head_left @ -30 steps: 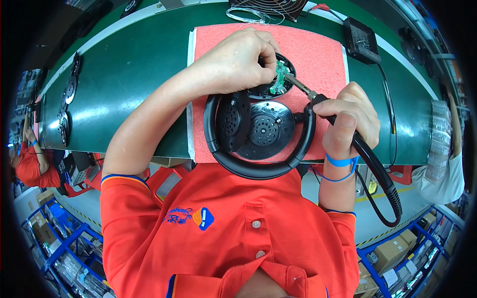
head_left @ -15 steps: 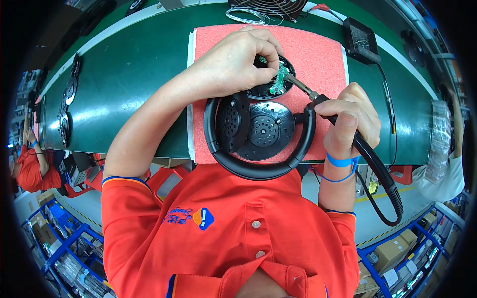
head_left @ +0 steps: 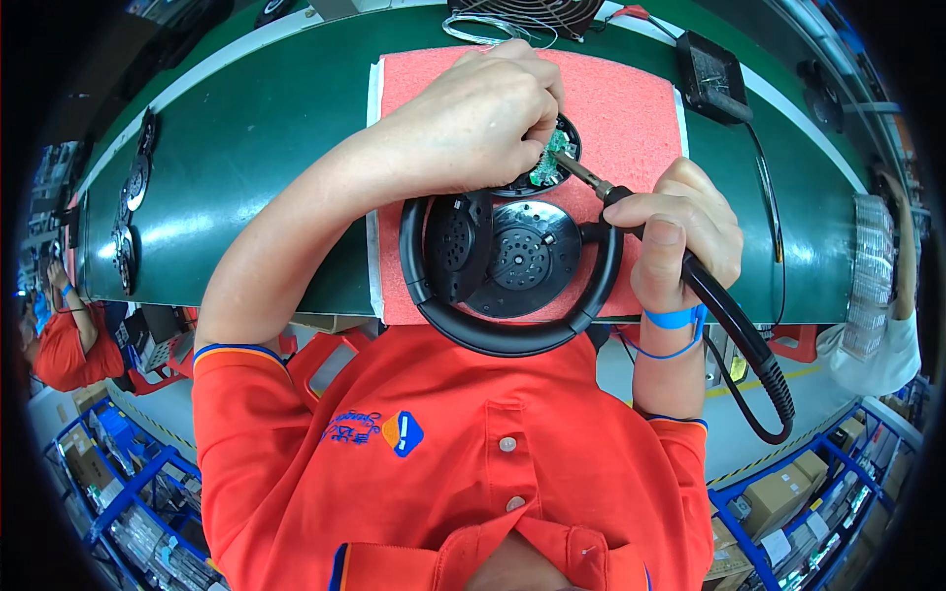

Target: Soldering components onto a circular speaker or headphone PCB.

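A pair of black over-ear headphones [head_left: 512,337] lies on a pink foam mat [head_left: 631,108], its headband curving toward me. One ear cup [head_left: 574,134] is opened, showing a green circuit board [head_left: 548,165] inside. My left hand [head_left: 493,113] is closed over that cup with fingers pinched; what they hold is hidden beneath the hand. In my right hand [head_left: 690,231] is a soldering iron [head_left: 631,202], gripped by its black handle, its metal tip at the circuit board. Closer to me lie a round perforated black plate [head_left: 522,258] and another black ear-cup part [head_left: 456,246].
A fan with a round grille [head_left: 537,15] and a coil of wire [head_left: 483,28] sit at the back. The black square box [head_left: 713,79] stands right of the mat, with a cable. Black discs [head_left: 133,197] line the green table's [head_left: 246,148] left. People work at both sides.
My left hand has shifted slightly and turned further over the open ear cup. The soldering iron and my right hand have moved a little left and up, tip deeper over the board.
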### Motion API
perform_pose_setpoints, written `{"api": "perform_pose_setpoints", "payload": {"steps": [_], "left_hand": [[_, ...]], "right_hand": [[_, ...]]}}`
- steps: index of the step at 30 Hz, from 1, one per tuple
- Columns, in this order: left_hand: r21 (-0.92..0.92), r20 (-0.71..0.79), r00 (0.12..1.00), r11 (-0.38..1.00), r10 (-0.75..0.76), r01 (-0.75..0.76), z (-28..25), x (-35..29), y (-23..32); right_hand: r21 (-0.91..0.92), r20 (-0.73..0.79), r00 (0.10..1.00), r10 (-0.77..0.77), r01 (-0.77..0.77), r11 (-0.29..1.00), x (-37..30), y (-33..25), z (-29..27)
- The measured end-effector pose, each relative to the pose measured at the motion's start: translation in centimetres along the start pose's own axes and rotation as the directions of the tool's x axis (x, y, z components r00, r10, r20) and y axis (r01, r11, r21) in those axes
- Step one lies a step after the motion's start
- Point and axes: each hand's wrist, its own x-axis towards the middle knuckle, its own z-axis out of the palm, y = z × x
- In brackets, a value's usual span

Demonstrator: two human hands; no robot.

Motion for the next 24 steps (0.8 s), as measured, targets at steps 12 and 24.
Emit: {"api": "perform_pose_setpoints", "payload": {"steps": [12,24], "left_hand": [[0.033,0.005,1.0,0.999,0.003,-0.003,0.1,0.7,0.2],[0.03,-0.094,0.994,0.998,0.063,-0.061,1.4,0.8,-0.8]], "right_hand": [[-0.002,0.002,1.0,-0.004,0.004,1.0,0.3,0.1,0.0],[0.036,-0.283,0.912,0.297,-0.299,0.953,-3.2,-1.3,-1.0]]}}
